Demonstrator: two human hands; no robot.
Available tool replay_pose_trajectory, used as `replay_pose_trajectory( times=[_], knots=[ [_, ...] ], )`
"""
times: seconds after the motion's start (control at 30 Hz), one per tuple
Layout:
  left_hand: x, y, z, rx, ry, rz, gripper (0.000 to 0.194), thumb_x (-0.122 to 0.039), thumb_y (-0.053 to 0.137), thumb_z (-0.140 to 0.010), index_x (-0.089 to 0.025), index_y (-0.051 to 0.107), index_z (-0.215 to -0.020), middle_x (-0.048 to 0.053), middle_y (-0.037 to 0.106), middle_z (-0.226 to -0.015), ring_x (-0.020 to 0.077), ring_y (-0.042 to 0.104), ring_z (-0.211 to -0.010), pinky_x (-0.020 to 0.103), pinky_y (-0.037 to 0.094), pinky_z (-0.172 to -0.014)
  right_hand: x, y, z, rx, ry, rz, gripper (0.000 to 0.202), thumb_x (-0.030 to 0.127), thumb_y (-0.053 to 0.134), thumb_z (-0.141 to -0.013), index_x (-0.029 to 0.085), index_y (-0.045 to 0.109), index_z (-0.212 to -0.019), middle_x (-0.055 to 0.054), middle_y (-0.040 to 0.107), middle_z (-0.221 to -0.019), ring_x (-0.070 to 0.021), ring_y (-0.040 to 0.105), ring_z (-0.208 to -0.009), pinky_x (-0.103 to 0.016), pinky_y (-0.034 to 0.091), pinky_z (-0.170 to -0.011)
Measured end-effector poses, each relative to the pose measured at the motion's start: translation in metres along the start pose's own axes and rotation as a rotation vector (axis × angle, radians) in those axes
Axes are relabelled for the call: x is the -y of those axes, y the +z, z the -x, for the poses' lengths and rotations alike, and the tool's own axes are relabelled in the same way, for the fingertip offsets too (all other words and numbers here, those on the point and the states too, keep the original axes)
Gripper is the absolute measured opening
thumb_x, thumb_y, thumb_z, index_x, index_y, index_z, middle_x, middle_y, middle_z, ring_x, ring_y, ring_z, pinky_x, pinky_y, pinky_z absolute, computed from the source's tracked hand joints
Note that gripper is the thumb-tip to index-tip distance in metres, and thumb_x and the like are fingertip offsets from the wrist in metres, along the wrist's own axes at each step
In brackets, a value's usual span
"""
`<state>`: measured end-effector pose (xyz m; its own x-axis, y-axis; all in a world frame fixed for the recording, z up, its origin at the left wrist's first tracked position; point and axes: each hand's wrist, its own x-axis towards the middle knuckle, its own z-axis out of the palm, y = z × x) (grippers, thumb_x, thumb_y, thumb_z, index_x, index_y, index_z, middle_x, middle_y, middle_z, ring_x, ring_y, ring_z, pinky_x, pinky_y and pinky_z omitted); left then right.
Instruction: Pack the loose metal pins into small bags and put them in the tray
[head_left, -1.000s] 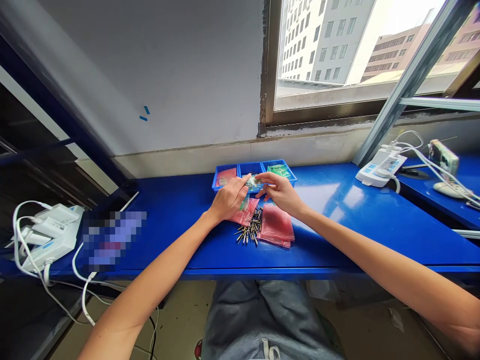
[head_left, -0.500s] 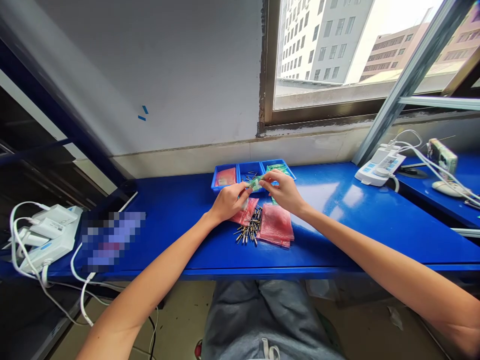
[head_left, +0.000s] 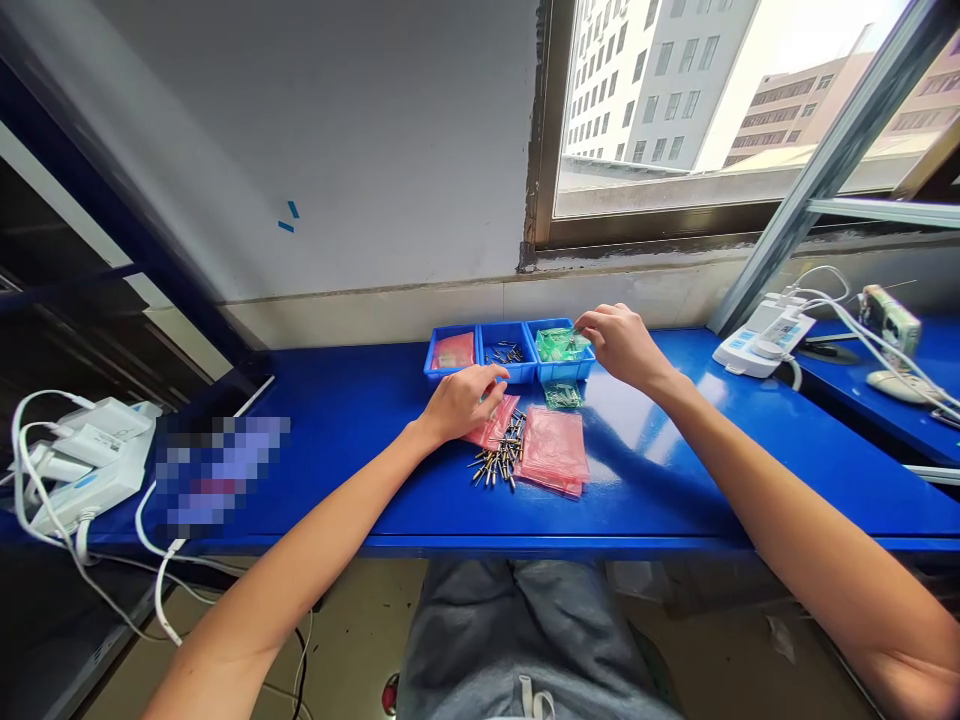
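My right hand point(head_left: 621, 345) is over the right compartment of the blue divided bin point(head_left: 480, 378). Its fingertips are pinched at the upper edge of a small green plastic bag point(head_left: 562, 345) among the green bags there. My left hand point(head_left: 466, 400) hovers by the bin's front, thumb and forefinger apart, with nothing visible between them. Beneath and beside it lie red plastic bags point(head_left: 495, 425) and a loose pile of small metal pins with dark parts point(head_left: 496, 462). A stack of red bags point(head_left: 553, 447) sits to their right. One green bag point(head_left: 562, 394) lies before the bin.
The bin's left compartment holds red bags point(head_left: 454, 350), the middle one more metal pins point(head_left: 506, 353). White power strips with cables stand at the left point(head_left: 94, 470) and right point(head_left: 765, 340) of the blue table point(head_left: 675, 490). A wall and window are behind.
My hands have come apart. The right hand has moved right to the green-bag compartment with the small green bag that both hands held, while the left has stayed almost in place and loosened.
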<state>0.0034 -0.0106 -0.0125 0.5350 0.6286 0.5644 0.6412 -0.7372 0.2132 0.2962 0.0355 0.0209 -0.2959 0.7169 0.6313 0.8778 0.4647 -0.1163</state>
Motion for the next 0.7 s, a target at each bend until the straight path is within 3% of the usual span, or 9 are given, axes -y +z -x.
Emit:
replay_pose_trajectory(
  times=[0.3, 0.53, 0.7],
  knots=[
    [0.001, 0.0, 0.0, 0.023, 0.024, -0.015, 0.021, -0.019, 0.05, -0.099, -0.016, 0.066, -0.112, 0.008, 0.075, -0.103, 0.0209, 0.071, -0.093, 0.034, 0.057, -0.085, 0.012, -0.005, 0.002, 0.057, -0.06, 0.013, 0.03, 0.013, 0.045, -0.096, 0.016, 0.075, -0.101, -0.013, 0.07, -0.099, -0.0253, 0.052, -0.089, -0.034, 0.039, -0.08],
    [0.0, 0.0, -0.001, 0.029, 0.019, -0.01, 0.022, -0.018, 0.05, -0.098, -0.015, 0.067, -0.112, 0.009, 0.076, -0.107, 0.0227, 0.072, -0.099, 0.036, 0.058, -0.088, 0.016, 0.012, 0.004, 0.26, -0.023, 0.1, 0.031, 0.009, 0.046, -0.096, 0.014, 0.076, -0.103, -0.013, 0.072, -0.101, -0.0234, 0.057, -0.086, -0.032, 0.039, -0.08],
    [0.0, 0.001, -0.001, 0.033, 0.018, -0.007, 0.022, -0.017, 0.051, -0.098, -0.015, 0.067, -0.113, 0.009, 0.075, -0.108, 0.0232, 0.072, -0.099, 0.038, 0.058, -0.089, 0.015, 0.016, 0.005, 0.213, 0.046, 0.062, 0.027, 0.01, 0.053, -0.094, 0.015, 0.075, -0.109, -0.011, 0.076, -0.099, -0.0248, 0.06, -0.089, -0.032, 0.041, -0.08]
  ],
)
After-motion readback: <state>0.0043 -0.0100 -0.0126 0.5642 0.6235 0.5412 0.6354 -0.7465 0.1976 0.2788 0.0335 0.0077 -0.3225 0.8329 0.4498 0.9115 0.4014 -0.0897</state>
